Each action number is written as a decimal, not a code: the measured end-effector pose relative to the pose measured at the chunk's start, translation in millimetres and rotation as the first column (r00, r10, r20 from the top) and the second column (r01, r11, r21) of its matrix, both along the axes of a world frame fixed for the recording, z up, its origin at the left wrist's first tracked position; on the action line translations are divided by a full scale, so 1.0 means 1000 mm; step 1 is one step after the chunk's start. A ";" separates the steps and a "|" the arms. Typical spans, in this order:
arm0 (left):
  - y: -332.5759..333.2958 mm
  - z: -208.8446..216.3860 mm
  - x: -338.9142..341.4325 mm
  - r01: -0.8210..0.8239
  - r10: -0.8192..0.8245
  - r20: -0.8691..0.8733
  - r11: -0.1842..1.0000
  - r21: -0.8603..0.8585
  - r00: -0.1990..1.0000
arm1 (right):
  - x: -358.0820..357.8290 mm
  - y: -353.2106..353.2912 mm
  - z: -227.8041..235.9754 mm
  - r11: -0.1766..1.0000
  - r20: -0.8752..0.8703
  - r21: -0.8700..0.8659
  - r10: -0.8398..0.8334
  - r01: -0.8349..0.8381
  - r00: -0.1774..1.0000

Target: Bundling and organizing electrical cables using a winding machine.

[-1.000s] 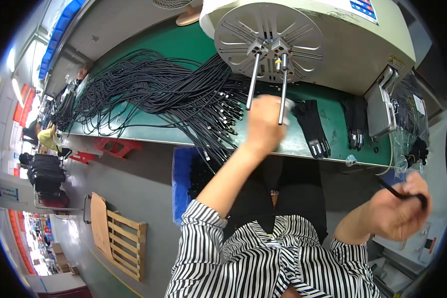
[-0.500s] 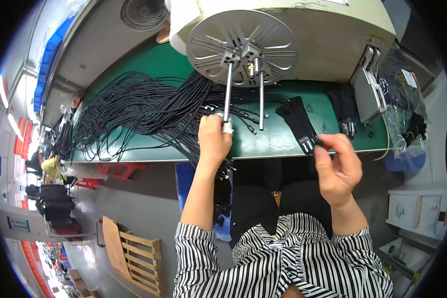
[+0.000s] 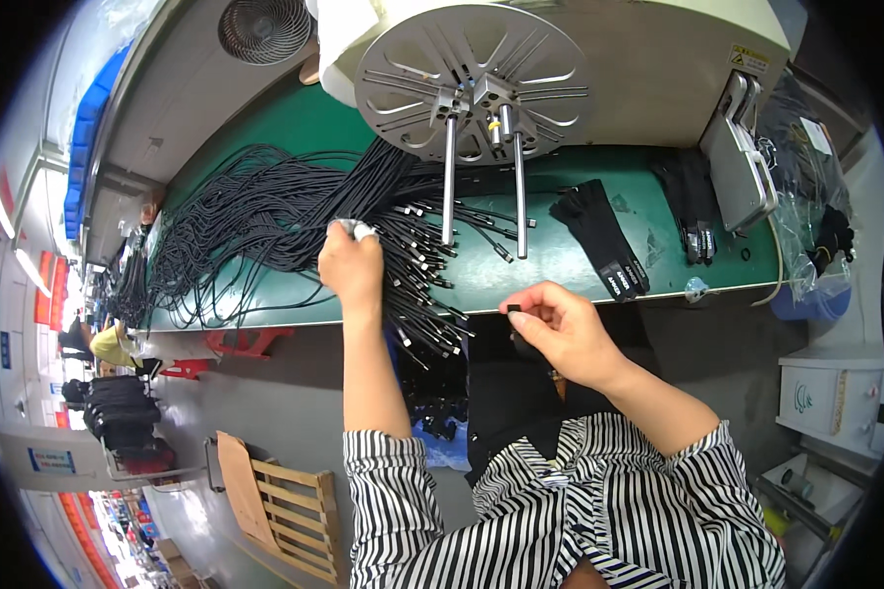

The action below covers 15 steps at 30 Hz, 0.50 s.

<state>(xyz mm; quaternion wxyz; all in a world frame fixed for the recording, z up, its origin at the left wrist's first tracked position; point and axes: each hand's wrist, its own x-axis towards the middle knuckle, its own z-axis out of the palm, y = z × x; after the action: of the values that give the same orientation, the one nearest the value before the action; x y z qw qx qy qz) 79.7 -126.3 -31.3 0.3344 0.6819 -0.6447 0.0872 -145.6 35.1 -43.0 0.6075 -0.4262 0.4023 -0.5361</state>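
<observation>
A large heap of black cables [image 3: 255, 211] spreads over the left of the green table, and their metal-tipped plugs [image 3: 422, 260] fan out to the right and over the front edge. My left hand [image 3: 352, 270], with white covers on its fingertips, is closed on the cables just left of the plugs. Past the table's front edge, my right hand [image 3: 570, 334] pinches a small black strap [image 3: 514, 310] between thumb and forefinger; most of it is lost against dark trousers. Two piles of flat black straps, a nearer one [image 3: 599, 236] and a farther one [image 3: 688, 206], lie at the right.
Above the table, a slotted metal disc [image 3: 388, 88] on a cream machine [image 3: 648, 88] carries two rods that stick out toward me. A grey metal plate [image 3: 742, 167] stands by the right straps. A fan [image 3: 263, 29] is at the back left. Clear plastic bags [image 3: 805, 196] hang at the right.
My left hand has moved left from beside the rod, uncovering more plugs. My right hand has come left, away from the nearer strap pile, with the small black strap in its fingers.
</observation>
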 end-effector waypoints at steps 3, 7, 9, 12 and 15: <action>0.023 -0.002 0.037 0.360 -0.323 -0.350 0.932 0.044 0.879 | -0.014 0.004 -0.006 0.998 -0.035 0.024 -0.060 0.060 0.998; 0.078 0.014 0.043 0.566 -0.433 -0.574 0.822 0.065 0.695 | -0.018 -0.001 -0.002 0.986 0.030 0.148 0.078 -0.081 0.997; 0.092 0.017 0.037 0.619 -0.457 -0.626 0.784 0.053 0.632 | -0.007 -0.004 0.000 0.974 0.116 0.172 0.128 -0.147 0.985; 0.107 0.026 0.046 0.807 -0.586 -0.644 0.585 0.082 0.491 | 0.018 -0.016 -0.001 0.978 0.244 0.107 0.150 -0.181 0.958; 0.112 0.024 0.058 0.858 -0.690 -0.521 0.473 0.199 0.502 | 0.041 -0.033 -0.012 0.970 0.340 0.132 0.150 -0.205 0.928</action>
<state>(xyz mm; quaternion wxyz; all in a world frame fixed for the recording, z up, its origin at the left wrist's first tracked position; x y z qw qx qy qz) 137.3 -14.3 -6.9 0.2899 0.3638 -0.8116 -0.3535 -105.0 2.1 -54.9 0.7452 -0.3143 0.2983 -0.5069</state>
